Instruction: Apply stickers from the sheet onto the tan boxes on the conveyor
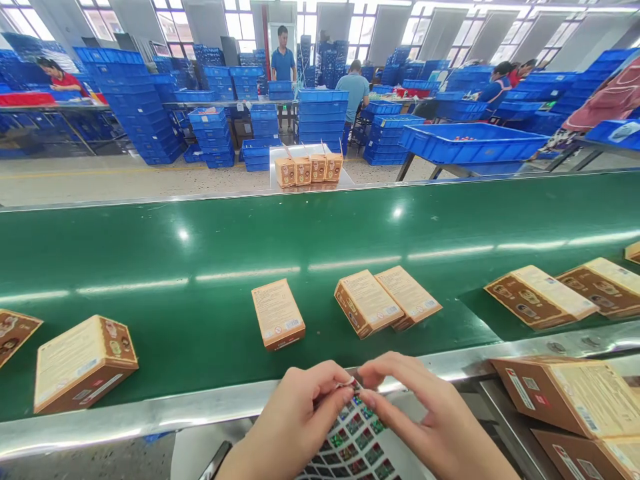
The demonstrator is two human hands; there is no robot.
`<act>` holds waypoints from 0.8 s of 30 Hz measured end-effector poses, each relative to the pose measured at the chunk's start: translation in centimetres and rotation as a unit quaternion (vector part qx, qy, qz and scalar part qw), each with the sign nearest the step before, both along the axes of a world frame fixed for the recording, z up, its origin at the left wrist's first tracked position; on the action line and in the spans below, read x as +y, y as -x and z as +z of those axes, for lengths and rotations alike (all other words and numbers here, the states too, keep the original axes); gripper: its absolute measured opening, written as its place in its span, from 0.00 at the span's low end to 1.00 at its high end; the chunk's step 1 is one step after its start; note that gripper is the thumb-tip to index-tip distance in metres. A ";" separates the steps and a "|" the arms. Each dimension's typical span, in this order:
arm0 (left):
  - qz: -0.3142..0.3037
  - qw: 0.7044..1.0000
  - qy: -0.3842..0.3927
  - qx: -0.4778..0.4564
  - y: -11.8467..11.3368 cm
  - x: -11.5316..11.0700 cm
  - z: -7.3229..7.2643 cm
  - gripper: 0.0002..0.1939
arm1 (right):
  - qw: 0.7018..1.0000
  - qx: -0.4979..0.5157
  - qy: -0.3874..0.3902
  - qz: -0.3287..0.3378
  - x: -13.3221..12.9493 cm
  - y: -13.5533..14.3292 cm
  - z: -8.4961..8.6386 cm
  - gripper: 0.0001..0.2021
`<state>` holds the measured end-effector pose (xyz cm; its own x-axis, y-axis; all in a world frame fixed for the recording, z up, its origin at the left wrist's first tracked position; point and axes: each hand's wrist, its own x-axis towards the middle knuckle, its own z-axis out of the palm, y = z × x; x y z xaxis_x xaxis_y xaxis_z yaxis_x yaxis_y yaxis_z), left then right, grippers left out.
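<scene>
At the near edge of the green conveyor belt, my left hand (305, 410) pinches the top corner of a sheet of small shiny square stickers (355, 423). The sheet hangs down, curved, between my two hands. Close beside that corner is my right hand (407, 403), its thumb and forefinger bent near the sheet's top edge; whether a sticker is between them is too small to tell. Just beyond my hands, a brown and cream box (278, 313) lies on the belt, and another such box (367, 302) touches its neighbour (409, 297).
The green belt (200, 267) crosses the view behind a metal rail (200, 408). More boxes (85, 363) lie at the left and right. Stacked boxes (575, 393) stand at the near right. Beyond are four boxes on a small stand, blue crates (323, 120) and several people.
</scene>
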<state>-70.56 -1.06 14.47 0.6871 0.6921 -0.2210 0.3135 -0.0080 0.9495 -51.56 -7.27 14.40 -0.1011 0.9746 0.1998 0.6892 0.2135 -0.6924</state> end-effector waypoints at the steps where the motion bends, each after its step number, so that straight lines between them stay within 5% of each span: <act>1: -0.002 1.000 -0.002 0.002 -0.1 0.0 0.0 0.11 | 1.000 0.003 -0.008 -0.005 0.1 0.0 0.2 0.04; 8: -0.005 0.999 0.028 0.033 -0.9 0.1 -0.3 0.07 | 0.992 -0.069 -0.107 -0.009 0.5 0.3 0.2 0.07; 13: 0.020 0.999 -0.001 0.032 -2.0 0.3 -0.4 0.12 | 0.957 -0.164 -0.234 -0.041 0.4 -0.1 -1.1 0.07; 24: 0.024 0.999 0.030 -0.012 -4.8 -0.1 -0.5 0.14 | 0.929 -0.212 -0.276 -0.129 -1.4 -1.1 -2.4 0.11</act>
<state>-65.74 -1.14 13.97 0.6585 0.7112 -0.2460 0.2888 0.0630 0.9553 -50.49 -8.70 12.00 -0.0621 0.7385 0.6714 0.9526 0.2447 -0.1810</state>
